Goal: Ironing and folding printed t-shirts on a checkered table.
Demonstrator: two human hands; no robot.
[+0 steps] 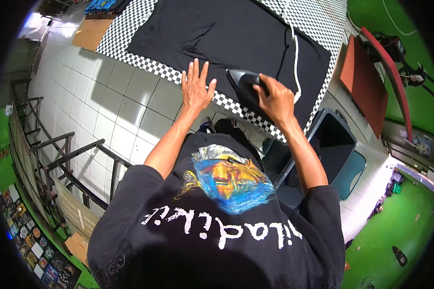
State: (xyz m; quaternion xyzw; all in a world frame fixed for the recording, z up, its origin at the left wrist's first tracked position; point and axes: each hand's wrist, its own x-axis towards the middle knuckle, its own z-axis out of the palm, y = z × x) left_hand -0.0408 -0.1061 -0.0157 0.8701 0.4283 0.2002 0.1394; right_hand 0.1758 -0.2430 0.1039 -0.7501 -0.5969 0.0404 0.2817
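A black cloth garment (270,38), creased at its left part, lies flat on a table with a black-and-white checkered cover (115,43). My left hand (196,91) rests on the garment's near edge, fingers spread and stretched out. My right hand (275,98) grips a dark grey iron (242,79), whose pointed tip faces left on the cloth, right of my left hand. A white cord (295,62) runs from the far side of the table down over the garment to beside my right hand.
Folded clothes (108,6) and a brown board (89,33) sit at the table's far left. Black metal frames (79,161) stand at left. A chair (347,173) and black folding seat (330,135) are right beside me. A red-edged machine (395,86) stands farther right.
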